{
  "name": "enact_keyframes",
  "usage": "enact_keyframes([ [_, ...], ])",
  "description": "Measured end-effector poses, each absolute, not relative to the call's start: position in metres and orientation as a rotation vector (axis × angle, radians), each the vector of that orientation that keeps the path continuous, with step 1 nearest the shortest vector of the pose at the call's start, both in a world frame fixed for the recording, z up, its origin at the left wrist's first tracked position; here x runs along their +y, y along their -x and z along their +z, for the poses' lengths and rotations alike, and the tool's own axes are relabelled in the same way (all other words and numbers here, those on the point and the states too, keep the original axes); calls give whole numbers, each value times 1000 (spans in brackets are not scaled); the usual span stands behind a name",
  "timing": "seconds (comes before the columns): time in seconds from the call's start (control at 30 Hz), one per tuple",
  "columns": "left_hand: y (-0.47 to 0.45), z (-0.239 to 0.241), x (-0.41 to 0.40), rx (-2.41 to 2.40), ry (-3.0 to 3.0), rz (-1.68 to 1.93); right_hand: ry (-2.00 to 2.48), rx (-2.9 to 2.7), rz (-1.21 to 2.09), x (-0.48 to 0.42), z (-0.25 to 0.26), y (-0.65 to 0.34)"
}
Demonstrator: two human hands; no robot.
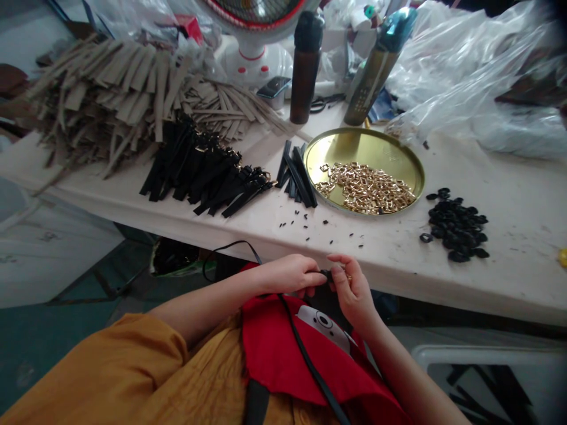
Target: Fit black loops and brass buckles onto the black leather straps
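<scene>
Two hands together over a small black piece (326, 275), just off the near edge of the table (390, 242).
Left hand (299, 274) and right hand (354, 289) pinch it from either side, fingers mostly hiding it. Beyond lie dark crumbs (325, 222), then black strips (299, 174) and a gold tray (345, 144) of gold-coloured links (376, 190), standing between the hands and two far bottles (305, 79). Black straps (188, 168) and beige strips (110, 88) crowd the left; black loops (456, 227) heap right, with clear plastic (465, 77) farther off.
</scene>
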State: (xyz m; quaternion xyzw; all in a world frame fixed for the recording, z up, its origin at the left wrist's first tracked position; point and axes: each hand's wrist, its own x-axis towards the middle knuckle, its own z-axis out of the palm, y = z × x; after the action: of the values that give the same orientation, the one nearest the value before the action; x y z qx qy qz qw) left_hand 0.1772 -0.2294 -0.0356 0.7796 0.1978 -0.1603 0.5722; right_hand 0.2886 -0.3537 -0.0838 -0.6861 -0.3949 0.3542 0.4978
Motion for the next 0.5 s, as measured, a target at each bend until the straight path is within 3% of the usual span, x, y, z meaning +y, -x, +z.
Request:
enact_keyframes([
  [0.5,-176,-28,-231,447,-2036,-383,1659,-1130,899,-358,-86,-298],
])
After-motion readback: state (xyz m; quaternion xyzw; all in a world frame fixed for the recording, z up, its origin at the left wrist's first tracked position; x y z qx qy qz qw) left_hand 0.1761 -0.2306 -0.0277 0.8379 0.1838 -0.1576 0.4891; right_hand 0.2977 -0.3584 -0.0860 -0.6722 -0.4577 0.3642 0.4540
